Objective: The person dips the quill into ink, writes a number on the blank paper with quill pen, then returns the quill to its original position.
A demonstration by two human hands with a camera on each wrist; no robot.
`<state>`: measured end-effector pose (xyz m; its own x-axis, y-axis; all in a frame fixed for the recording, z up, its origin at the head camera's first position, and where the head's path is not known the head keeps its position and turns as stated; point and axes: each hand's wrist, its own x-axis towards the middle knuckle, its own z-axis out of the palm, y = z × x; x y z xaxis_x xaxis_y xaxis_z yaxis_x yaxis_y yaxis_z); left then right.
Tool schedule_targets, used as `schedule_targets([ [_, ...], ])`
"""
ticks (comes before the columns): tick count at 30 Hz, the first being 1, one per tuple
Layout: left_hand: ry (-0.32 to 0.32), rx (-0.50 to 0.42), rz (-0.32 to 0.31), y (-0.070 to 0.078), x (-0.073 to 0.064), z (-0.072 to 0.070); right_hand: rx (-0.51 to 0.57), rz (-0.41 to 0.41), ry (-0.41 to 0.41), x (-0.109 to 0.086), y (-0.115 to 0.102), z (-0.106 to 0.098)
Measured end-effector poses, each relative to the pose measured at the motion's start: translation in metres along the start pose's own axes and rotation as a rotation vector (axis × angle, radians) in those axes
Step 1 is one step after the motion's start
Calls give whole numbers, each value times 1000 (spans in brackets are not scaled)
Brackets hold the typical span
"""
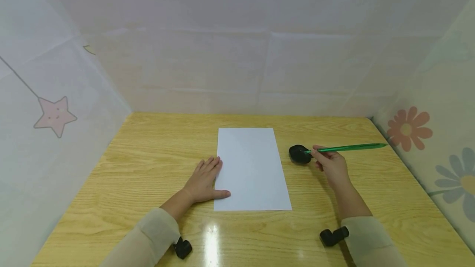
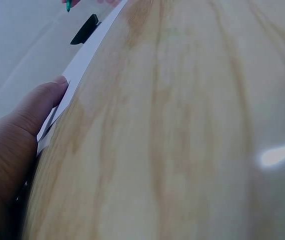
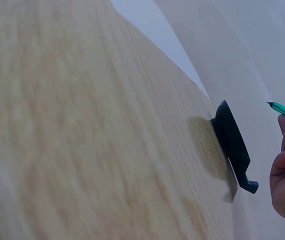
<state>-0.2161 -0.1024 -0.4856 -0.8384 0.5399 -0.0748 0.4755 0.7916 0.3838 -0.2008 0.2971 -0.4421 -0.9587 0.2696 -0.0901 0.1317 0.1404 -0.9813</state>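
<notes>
Head view: your left hand lies flat, fingers straight, thumb wide, on the left edge of a white paper sheet. Your right hand pinches a green pen, tip to the left, long end sticking out right. Black stand sits right of the sheet; pen tip overlaps it here. Wood table, printed cloth behind, flowers at right, star at left; these prints show only in this view.

Left wrist view: your thumb presses the sheet's near-left part; other fingers not visible. Stand is past the sheet, pen tip just in at the top.

Right wrist view: gives what the head view hides, a dark pen point clear of the stand, plus the stand's angled side profile. Your fingers curl around the pen.

Relative to hands: sheet under your left hand, well left of your right; stand between the sheet and your right hand.
</notes>
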Motion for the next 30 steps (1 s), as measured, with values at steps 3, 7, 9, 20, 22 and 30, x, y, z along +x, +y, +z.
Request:
schedule_targets([
  [3, 2, 4, -1, 0, 0, 0, 33, -2, -13, 1, 1, -1],
  [7, 2, 7, -3, 0, 0, 0, 77, -15, -30, 1, 1, -1],
  [9, 3, 5, -4, 1, 0, 0, 94, -20, -36, 1, 1, 0],
  [20, -2, 14, 1, 0, 0, 0, 6, -1, -33, 5, 3, -3],
  [22, -2, 18, 1, 0, 0, 0, -46, 4, -30, 8, 4, -2],
  [30, -1, 1, 4, 1, -1, -1, -212, -4, -32, 22, 14, 2],
])
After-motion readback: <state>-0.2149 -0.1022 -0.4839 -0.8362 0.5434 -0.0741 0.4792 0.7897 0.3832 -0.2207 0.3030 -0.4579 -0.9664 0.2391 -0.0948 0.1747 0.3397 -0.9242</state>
